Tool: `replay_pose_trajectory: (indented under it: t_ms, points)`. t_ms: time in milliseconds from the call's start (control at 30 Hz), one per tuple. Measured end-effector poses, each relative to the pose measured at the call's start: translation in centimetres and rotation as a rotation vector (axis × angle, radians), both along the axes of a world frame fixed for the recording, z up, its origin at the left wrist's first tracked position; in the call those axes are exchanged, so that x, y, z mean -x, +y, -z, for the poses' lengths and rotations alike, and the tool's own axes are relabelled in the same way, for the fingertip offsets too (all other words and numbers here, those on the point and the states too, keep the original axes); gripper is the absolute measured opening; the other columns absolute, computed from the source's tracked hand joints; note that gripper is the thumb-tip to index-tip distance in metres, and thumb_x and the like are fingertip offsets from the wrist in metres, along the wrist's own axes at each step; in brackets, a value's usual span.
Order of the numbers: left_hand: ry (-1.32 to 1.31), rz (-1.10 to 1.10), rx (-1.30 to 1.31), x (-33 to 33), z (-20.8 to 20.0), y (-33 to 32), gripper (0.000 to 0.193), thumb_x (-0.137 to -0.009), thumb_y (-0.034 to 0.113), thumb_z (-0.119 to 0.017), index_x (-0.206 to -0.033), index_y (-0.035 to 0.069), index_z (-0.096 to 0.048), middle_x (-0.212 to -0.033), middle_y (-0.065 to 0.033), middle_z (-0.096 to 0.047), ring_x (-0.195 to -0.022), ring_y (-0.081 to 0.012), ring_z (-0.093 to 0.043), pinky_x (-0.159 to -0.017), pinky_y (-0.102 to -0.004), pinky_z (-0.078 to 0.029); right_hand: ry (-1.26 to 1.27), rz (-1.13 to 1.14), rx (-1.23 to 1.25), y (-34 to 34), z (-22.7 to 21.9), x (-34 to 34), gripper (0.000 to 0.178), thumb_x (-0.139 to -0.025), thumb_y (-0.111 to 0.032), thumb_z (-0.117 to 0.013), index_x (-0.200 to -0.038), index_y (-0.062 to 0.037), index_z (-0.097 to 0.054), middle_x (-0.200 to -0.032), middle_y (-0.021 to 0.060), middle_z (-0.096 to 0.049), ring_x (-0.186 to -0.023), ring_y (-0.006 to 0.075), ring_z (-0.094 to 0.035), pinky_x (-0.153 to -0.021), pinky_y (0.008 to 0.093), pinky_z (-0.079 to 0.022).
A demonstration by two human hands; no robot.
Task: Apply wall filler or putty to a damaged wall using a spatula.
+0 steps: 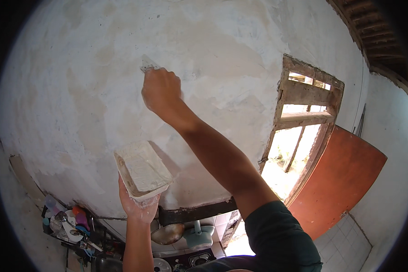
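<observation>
While daylight floods through a wooden frame [307,92] at its right edge, a patchy white-and-beige wall [90,97] fills most of the scene. A rust-orange door [337,181] stands beside the frame, above pale floor tiles [342,242]. A right arm [224,156] in a dark green sleeve stretches up across the wall. Below the wall's lower edge sits a stove [199,259], only partly in view; near the lower left corner, dishes [72,226] pile up in a jumble. An off-white tray [153,196], tilted, is held up in front of the wall near its lower edge, pale paste [145,170] coating its inside. Behind it a pan [167,235] and a pale green pot [198,240] show above the stove. The left hand [138,209], smeared white, grasps the tray from underneath, most of its fingers hidden behind it. Well above the tray, toward the wall's upper edge, the right hand [163,88] is clenched around a small scraper [147,62], whose blade lies at the wall's surface.
</observation>
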State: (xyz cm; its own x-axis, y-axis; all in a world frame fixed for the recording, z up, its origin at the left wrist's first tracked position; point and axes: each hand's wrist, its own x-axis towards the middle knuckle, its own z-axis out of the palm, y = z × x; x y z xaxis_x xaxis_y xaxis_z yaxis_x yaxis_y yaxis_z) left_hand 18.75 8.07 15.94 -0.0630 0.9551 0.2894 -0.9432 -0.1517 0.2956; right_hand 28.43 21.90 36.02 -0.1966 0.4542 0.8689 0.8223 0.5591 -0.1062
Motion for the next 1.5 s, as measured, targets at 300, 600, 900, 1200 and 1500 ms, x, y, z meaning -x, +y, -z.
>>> replay_pose_trajectory:
  t_ms: [300,600,900,1200,1500]
  points:
    - [0.034,0.15,-0.215,1.2,1.0,0.8,0.052,-0.1,0.048,-0.036,-0.141,0.016,-0.047,-0.135,-0.0107,-0.055,-0.121,-0.0335,-0.056,-0.097,-0.0542,-0.049,0.506,0.33,-0.159,0.9,-0.9,-15.6,0.033,-0.087,-0.016,-0.051,-0.115,-0.0051,-0.065,-0.089,0.0237,-0.069,-0.085,0.0433,-0.067,-0.078,0.0516,-0.053]
    - [0.077,0.021,-0.131,0.6,0.0,0.0,0.053,-0.1,0.047,-0.038,-0.141,0.016,-0.046,-0.136,-0.0111,-0.054,-0.121,-0.0343,-0.056,-0.097,-0.054,-0.049,0.554,0.435,-0.15,7.6,-0.3,-16.3,0.022,-0.082,-0.014,-0.055,-0.097,-0.0061,-0.069,-0.09,0.0194,-0.07,-0.083,0.0403,-0.068,-0.077,0.0491,-0.055]
    - [-0.008,-0.062,0.035,0.5,0.6,0.5,0.051,-0.1,0.047,-0.039,-0.139,0.015,-0.048,-0.135,-0.0109,-0.056,-0.121,-0.0338,-0.057,-0.095,-0.0532,-0.051,0.053,-0.056,-0.111,2.6,2.0,1.0,0.017,-0.082,-0.004,-0.052,-0.083,0.0005,-0.068,-0.08,0.0218,-0.068,-0.074,0.0394,-0.068,-0.068,0.0484,-0.055]
    - [-0.005,0.137,-0.164,1.2,1.9,1.8,0.053,-0.1,0.046,-0.036,-0.142,0.015,-0.045,-0.138,-0.0118,-0.053,-0.123,-0.034,-0.054,-0.099,-0.0534,-0.048,0.204,0.015,-0.243,-2.5,1.5,-7.6,0.021,-0.083,-0.007,-0.052,-0.098,-0.0018,-0.066,-0.081,0.0229,-0.067,-0.079,0.0409,-0.067,-0.071,0.05,-0.053]
    - [0.023,0.014,-0.031,0.1,0.3,0.3,0.054,-0.1,0.048,-0.035,-0.142,0.015,-0.045,-0.134,-0.0098,-0.055,-0.12,-0.0329,-0.057,-0.098,-0.053,-0.049,-0.01,0.38,-0.473,5.3,1.1,-7.1,0.014,-0.084,-0.01,-0.056,-0.094,-0.0056,-0.066,-0.085,0.0123,-0.068,-0.078,0.0279,-0.069,-0.066,0.0405,-0.057]
